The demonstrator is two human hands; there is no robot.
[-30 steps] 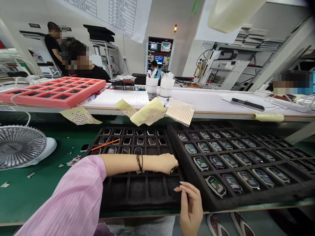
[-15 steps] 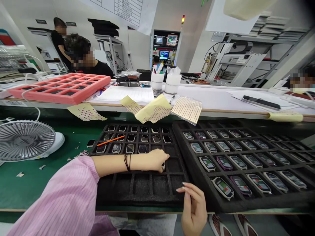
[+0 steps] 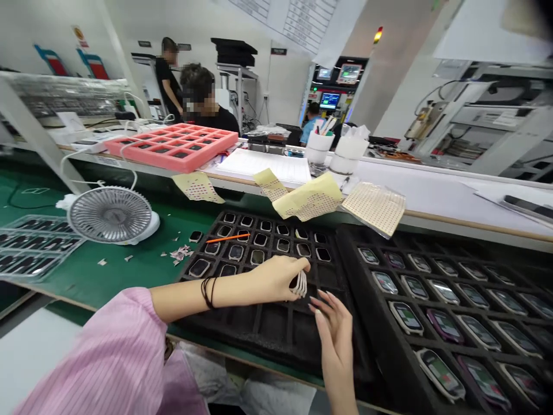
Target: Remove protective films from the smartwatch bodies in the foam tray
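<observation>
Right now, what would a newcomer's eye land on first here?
Probably the coral foam tray on the raised shelf at upper left. Next, the bright orange stick lying across the left-hand black foam tray. Above that black tray, the left hand grips a small stack of watch-like cases.

Matt foam tray [image 3: 273, 324], glossy-screened watches [image 3: 446, 293], held rims [image 3: 301, 283] perhaps metal, smooth plastic fan [image 3: 113, 215], ribbed cloth sleeve [image 3: 125, 346]

Left grip [image 3: 280, 278] curled, right grip [image 3: 336, 328] loose
</observation>
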